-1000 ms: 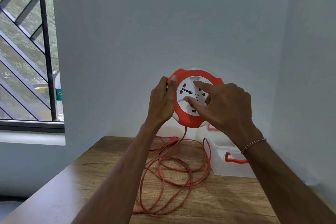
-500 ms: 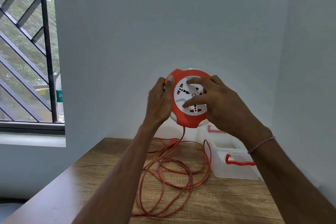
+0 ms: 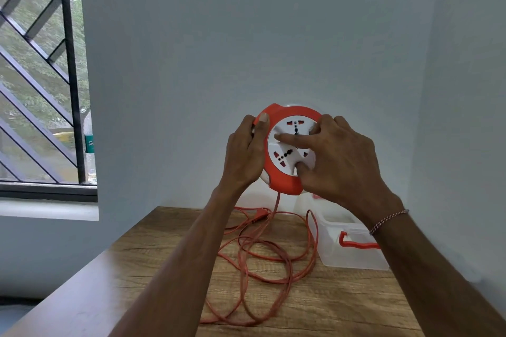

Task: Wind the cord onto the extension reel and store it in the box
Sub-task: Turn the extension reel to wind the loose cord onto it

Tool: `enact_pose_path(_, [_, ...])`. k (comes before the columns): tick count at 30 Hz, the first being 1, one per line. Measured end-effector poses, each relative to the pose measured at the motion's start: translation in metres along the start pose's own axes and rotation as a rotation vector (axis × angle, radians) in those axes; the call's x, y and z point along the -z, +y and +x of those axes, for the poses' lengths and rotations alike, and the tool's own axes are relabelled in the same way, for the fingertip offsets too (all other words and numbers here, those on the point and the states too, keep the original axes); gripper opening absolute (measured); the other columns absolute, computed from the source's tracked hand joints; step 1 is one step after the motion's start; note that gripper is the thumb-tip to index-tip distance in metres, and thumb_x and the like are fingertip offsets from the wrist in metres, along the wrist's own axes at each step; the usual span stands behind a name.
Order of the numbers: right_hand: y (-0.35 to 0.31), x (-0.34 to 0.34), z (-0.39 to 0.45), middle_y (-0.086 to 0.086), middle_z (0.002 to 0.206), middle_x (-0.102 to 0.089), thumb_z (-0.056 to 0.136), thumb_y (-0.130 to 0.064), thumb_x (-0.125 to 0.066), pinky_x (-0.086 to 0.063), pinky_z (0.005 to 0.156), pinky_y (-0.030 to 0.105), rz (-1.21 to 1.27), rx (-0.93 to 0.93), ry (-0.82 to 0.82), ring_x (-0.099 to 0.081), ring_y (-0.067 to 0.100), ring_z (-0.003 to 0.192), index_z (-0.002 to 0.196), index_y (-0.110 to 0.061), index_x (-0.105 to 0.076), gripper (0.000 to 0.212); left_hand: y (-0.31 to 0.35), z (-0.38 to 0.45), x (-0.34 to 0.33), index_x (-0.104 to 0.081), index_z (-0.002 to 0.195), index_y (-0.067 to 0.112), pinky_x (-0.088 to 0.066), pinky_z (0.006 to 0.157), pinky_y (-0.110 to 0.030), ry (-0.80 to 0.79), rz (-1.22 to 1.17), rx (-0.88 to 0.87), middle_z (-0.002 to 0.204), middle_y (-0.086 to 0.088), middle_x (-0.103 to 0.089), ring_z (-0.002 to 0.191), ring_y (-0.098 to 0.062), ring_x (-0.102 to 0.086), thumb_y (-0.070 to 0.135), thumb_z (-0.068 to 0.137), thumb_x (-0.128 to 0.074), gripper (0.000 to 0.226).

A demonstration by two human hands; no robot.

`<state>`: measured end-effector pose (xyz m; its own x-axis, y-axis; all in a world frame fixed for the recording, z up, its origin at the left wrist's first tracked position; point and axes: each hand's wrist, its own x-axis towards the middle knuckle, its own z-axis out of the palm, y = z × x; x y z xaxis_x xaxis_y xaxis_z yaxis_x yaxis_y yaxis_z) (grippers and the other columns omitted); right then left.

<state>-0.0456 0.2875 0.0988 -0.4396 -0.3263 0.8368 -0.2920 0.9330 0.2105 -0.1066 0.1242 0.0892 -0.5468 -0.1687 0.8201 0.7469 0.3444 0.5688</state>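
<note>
Head view shows the reel (image 3: 284,172) held up in the air above the far part of the table (image 3: 342,304), with its socket face toward the person. It looks like light, hard plastic, stiff and a little smooth, so the orange rim is the good place to hold it, and the white disc is the part to turn. The cord (image 3: 262,262) is thin, soft and limp; it hangs from the bottom of the reel and lies in loose loops on the table, so it may tangle when it is pulled in. The left hand (image 3: 243,156) grips the left rim, thumb on the front and fingers curled behind. The right hand (image 3: 336,161) lies on the white disc with spread fingers: the index finger is stretched across the middle, the thumb presses near the lower edge. Probably these two sit in small hollows, but I cannot see it clearly. The box (image 3: 353,252) stands open at the right, near the wall.
</note>
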Motion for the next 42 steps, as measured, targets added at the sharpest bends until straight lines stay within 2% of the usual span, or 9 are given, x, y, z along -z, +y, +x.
enact_pose_path(4, [0.000,-0.005,0.002,0.002,0.107,-0.072,0.074,-0.078,-0.044,-0.054,0.072,0.034,0.042,-0.123,0.087,-0.068,0.024,0.087,0.127,-0.036,-0.057,0.069,0.001,0.000,0.000,-0.057,0.101,0.006,-0.058,0.061,-0.033,0.006,-0.012,0.007,0.082,-0.006,-0.069,0.067,-0.016,-0.068,0.043,0.101,-0.038,0.041])
enact_pose_path(8, [-0.003,-0.007,0.004,0.001,0.105,-0.072,0.075,-0.080,-0.035,-0.054,0.072,0.034,0.074,-0.187,0.130,-0.068,0.024,0.084,0.125,-0.030,-0.061,0.075,0.003,0.000,0.001,-0.057,0.105,0.010,-0.060,0.062,-0.028,0.008,-0.010,0.014,0.085,0.002,-0.068,0.072,-0.013,-0.069,0.042,0.101,-0.037,0.038])
enact_pose_path(11, [-0.003,-0.005,0.004,0.006,0.107,-0.071,0.080,-0.068,-0.048,-0.054,0.070,0.036,0.075,-0.144,0.186,-0.062,0.027,0.091,0.118,-0.025,-0.066,0.060,0.002,0.001,0.001,-0.057,0.105,0.012,-0.058,0.060,-0.020,0.009,-0.024,0.026,0.083,0.007,-0.067,0.072,-0.009,-0.069,0.042,0.101,-0.037,0.036])
enact_pose_path(15, [0.001,0.001,0.007,0.012,0.111,-0.067,0.077,-0.025,-0.075,-0.055,0.074,0.042,0.124,0.039,0.183,-0.056,0.031,0.100,0.103,-0.017,-0.072,0.028,0.002,0.003,0.003,-0.057,0.103,0.011,-0.058,0.060,-0.022,0.023,-0.044,0.036,0.081,0.005,-0.068,0.069,-0.011,-0.068,0.042,0.101,-0.037,0.037])
enact_pose_path(21, [-0.008,0.005,0.005,0.011,0.139,-0.050,0.068,-0.022,-0.081,-0.045,0.094,0.052,0.078,0.101,-0.104,-0.042,0.037,0.124,0.117,-0.030,-0.066,0.052,0.003,0.004,0.004,-0.057,0.102,0.011,-0.058,0.061,-0.023,0.036,-0.025,0.013,0.080,0.006,-0.066,0.070,-0.011,-0.067,0.041,0.101,-0.036,0.037])
enact_pose_path(28, [-0.007,0.001,0.002,0.011,0.129,-0.055,0.061,-0.041,-0.083,-0.049,0.085,0.047,-0.013,0.060,-0.072,-0.048,0.034,0.112,0.121,-0.038,-0.062,0.063,0.003,0.003,0.003,-0.057,0.102,0.012,-0.059,0.061,-0.026,0.014,-0.005,0.006,0.080,0.007,-0.067,0.070,-0.011,-0.068,0.041,0.101,-0.037,0.035])
enact_pose_path(34, [-0.006,-0.004,0.000,0.013,0.116,-0.062,0.073,-0.060,-0.051,-0.052,0.075,0.039,0.019,-0.027,0.070,-0.056,0.030,0.098,0.129,-0.040,-0.053,0.059,0.004,0.003,0.003,-0.057,0.102,0.009,-0.059,0.058,-0.026,0.003,0.000,0.014,0.080,0.001,-0.068,0.066,-0.011,-0.069,0.043,0.101,-0.037,0.039])
enact_pose_path(38, [-0.006,-0.007,0.001,0.007,0.107,-0.070,0.078,-0.072,-0.045,-0.055,0.072,0.036,0.060,-0.129,0.148,-0.065,0.027,0.089,0.132,-0.033,-0.052,0.067,0.005,0.003,0.003,-0.056,0.099,0.007,-0.057,0.060,-0.036,0.024,0.009,0.006,0.079,-0.007,-0.068,0.064,-0.018,-0.066,0.045,0.101,-0.036,0.043])
enact_pose_path(42, [-0.010,-0.007,0.003,0.004,0.102,-0.073,0.081,-0.070,-0.046,-0.055,0.074,0.033,0.112,-0.202,0.197,-0.070,0.025,0.082,0.126,-0.024,-0.061,0.066,0.007,0.001,0.003,-0.056,0.103,0.009,-0.059,0.060,-0.028,0.008,0.019,0.008,0.080,0.004,-0.067,0.070,-0.010,-0.067,0.043,0.101,-0.036,0.040])
